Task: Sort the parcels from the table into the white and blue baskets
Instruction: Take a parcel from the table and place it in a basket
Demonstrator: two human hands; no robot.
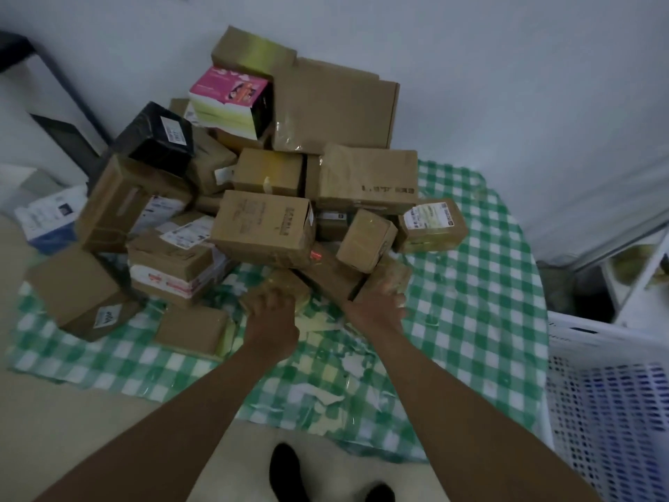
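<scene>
Both arms reach forward over the worktop [470,320] to the near foot of the parcel heap, probably because the low ones come free without toppling it. The left hand [269,313] curls its fingers onto a small brown parcel [289,284]; the right hand [376,306] grasps a taped parcel [392,275]. A white basket [579,342] waits at right.

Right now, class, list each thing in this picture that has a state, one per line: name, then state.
Left hand: reaching into the pile, resting on a small brown parcel; grip unclear.
Right hand: on a taped parcel at the pile's front; fingers blurred.
Pink box: tilted, high on the pile.
Black parcel: tilted, label up.
White basket: no parcel visible inside.
Tablecloth: rumpled, patched with tape.
</scene>
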